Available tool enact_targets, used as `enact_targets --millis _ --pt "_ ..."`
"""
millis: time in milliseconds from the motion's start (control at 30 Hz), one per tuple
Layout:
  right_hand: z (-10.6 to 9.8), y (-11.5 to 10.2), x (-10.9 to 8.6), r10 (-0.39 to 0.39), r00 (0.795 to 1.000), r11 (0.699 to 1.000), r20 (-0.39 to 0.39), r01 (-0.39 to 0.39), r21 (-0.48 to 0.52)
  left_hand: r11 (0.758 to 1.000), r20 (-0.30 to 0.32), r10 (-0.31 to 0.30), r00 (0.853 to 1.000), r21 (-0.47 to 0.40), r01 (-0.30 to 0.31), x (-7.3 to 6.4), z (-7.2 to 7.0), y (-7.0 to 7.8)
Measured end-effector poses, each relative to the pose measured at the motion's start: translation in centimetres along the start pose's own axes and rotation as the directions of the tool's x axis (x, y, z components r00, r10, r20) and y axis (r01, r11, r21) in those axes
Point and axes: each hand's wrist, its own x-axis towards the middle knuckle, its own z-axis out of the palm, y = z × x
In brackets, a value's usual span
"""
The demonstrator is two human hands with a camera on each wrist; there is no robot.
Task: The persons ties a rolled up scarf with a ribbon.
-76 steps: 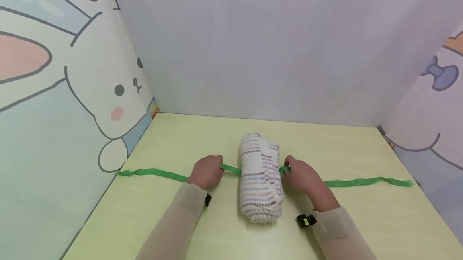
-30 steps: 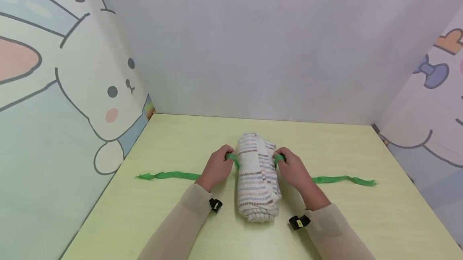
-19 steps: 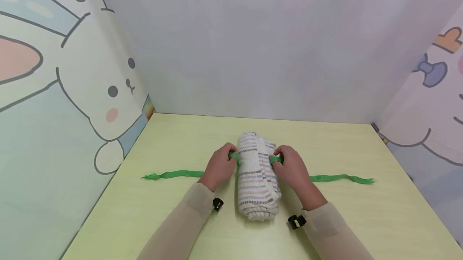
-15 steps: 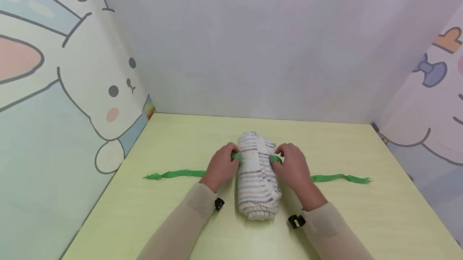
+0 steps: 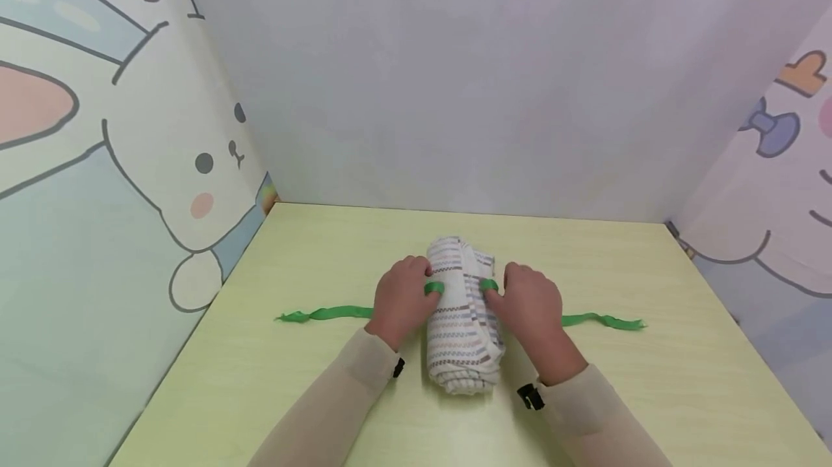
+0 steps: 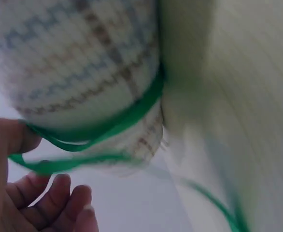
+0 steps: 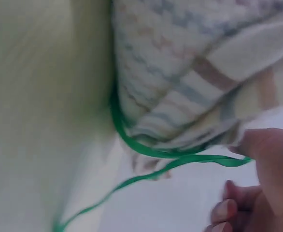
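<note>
A white towel [image 5: 453,341] with striped bands lies rolled up lengthwise at the middle of the table. Under and up around its sides passes a green ribbon [image 6: 127,118], as the left wrist view shows. My left hand [image 5: 401,302] pinches the ribbon at the roll's left side, thumb against the cloth. Opposite it, my right hand [image 5: 534,307] holds the ribbon on the right side, its thumb also touching the towel [image 7: 170,63]. Short green loops show over both thumbs. Outside each hand a loose ribbon tail trails across the table.
The pale yellow table [image 5: 312,250] meets a plain grey-lilac wall [image 5: 468,92] at the back. Side walls with cartoon animals [image 5: 188,149] stand left and right. A small black wrist device [image 5: 531,396] sits at the right sleeve.
Both hands have moved inward and up against the roll, drawing the ribbon closer over its sides. The two loose tails have slid in toward the towel, which stays almost in place.
</note>
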Motion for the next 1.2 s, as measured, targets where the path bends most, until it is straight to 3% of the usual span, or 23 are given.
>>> enact_targets --millis 67,133,300,400,567,700,967,1200 --pt "-0.5 -0.3 -0.3 0.059 0.993 0.998 0.101 -0.056 -0.037 0.992 -0.025 0.001 1.000 0.126 0.002 0.0 0.0 0.0" --pt "-0.8 -0.6 -0.7 0.102 0.976 0.994 0.194 -0.094 -0.049 0.981 -0.024 -0.034 0.999 0.189 0.038 -0.1 -0.1 0.1" --pt "-0.8 -0.7 -1.1 0.093 0.948 0.993 0.304 -0.111 0.043 0.971 0.074 -0.157 0.985 0.195 0.141 -0.7 -0.7 0.6" --pt "-0.4 -0.5 -1.1 0.079 0.942 0.985 0.327 -0.123 0.117 0.970 0.110 -0.187 0.976 0.179 0.166 -1.3 -0.9 1.0" --pt "0.2 -0.2 -0.9 0.092 0.945 0.978 0.315 -0.145 0.150 0.977 0.100 -0.174 0.980 0.145 0.158 -2.1 -0.5 1.5" --pt "0.4 -0.1 -0.7 0.090 0.960 0.973 0.266 -0.141 0.181 0.984 0.094 -0.158 0.983 0.104 0.148 -2.3 -0.2 1.8" --pt "1.3 -0.3 -0.3 0.072 0.982 0.971 0.175 -0.109 0.212 0.970 0.094 -0.207 0.974 0.147 0.192 -2.3 -0.2 2.0" --pt "1.7 -0.6 -0.5 0.061 0.990 0.975 0.125 -0.086 0.205 0.990 0.015 -0.126 0.992 0.059 0.125 -2.7 -0.4 2.5"
